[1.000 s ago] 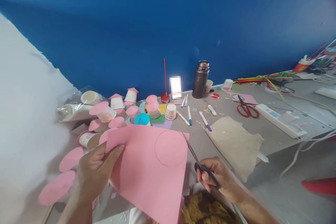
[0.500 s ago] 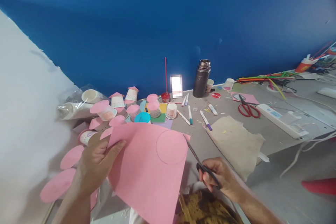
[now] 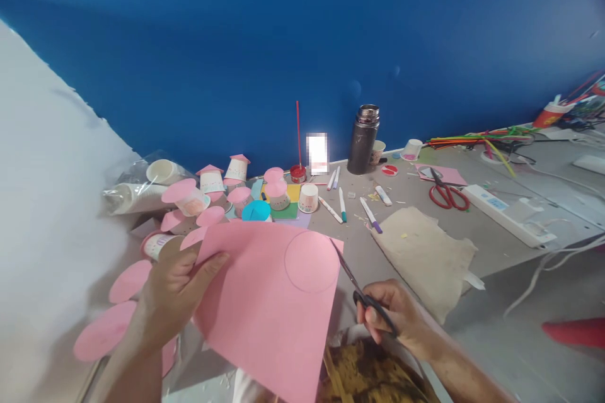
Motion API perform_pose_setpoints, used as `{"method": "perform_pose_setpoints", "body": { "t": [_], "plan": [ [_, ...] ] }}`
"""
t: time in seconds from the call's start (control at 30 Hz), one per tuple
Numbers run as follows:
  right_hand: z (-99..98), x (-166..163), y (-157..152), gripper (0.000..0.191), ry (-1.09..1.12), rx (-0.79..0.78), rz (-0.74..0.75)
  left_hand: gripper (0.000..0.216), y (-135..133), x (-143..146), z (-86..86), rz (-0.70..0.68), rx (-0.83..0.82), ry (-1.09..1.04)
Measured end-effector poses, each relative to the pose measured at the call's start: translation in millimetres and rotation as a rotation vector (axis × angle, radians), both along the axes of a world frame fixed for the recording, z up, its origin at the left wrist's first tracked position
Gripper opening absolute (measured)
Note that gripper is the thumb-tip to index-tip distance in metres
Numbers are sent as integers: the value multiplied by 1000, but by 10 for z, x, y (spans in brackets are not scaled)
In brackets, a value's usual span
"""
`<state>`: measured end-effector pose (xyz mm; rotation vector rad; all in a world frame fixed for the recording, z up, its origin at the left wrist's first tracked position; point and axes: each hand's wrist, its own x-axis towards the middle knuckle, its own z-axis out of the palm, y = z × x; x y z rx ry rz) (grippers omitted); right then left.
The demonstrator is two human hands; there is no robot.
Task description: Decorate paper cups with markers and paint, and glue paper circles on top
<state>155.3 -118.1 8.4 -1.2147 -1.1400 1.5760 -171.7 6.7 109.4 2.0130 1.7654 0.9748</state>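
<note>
Over the tabletop I've pink paper, upper left edge pinched in my left hand | right hand's grip wrapped round black scissors, blades at upper right corner, beside drawn circle | room between beige cloth and power strip

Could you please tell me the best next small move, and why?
Perhaps the right hand should make a short snip with the scissors along the circle: the blades meet the edge of the sheet beside it, the circle isn't yet cut out, and the left hand grips the sheet.
</note>
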Motion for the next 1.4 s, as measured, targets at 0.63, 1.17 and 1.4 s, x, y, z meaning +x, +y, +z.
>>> {"method": "perform_pose_setpoints", "body": {
  "t": [0.63,1.17,1.4],
  "plan": [
    [1,106,55,66,17,75,60,33,55,71,141,-161,22,-61],
    [-51,116,18,61,38,59,64,39,55,91,182,-87,-17,-47],
    [-89,121,10,60,62,57,64,37,72,86,179,-90,-44,-65]
  ]
}}
